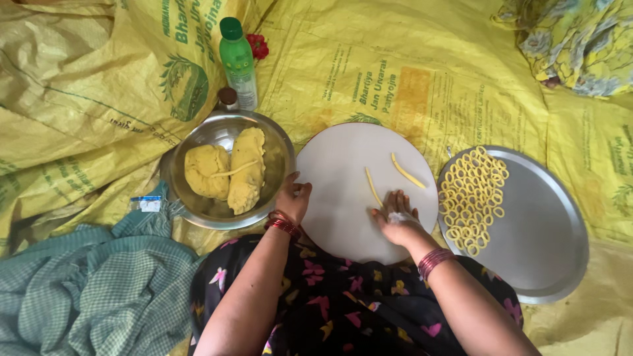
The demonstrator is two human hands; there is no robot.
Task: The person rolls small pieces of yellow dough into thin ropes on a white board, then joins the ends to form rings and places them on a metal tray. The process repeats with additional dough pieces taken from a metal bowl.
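On the round white board (343, 191), centre of view: two thin yellow dough strips. One dough strip (374, 186) runs up from the fingertips of the right hand (395, 221); the second strip (407, 171) lies slanted just beyond, apart from the hand.

Right hand: palm down, fingers spread flat on the board, gripping nothing, fingertips at the lower end of the nearer strip.

Left hand (293, 198): resting at the board's left edge, fingers loosely curled; whether anything is pinched in them cannot be told (they are turned away from the camera).

Steel bowl (280, 142), left of the board, touching it: two lumps of yellow dough (227, 170) with one strip laid across them.

Steel plate (547, 231), right of the board: many small dough rings (471, 198) packed on its left half.

Behind the bowl: green bottle (239, 62), upright, with a small brown-capped container beside it.

Underneath: yellow woven sacking (422, 72); a green checked cloth (86, 290) at lower left.

Handling note, as a judgement: rolling goes best with light, even pressure from a flat palm, so the strip keeps one thickness and does not break; it should be kept clear of the second strip.
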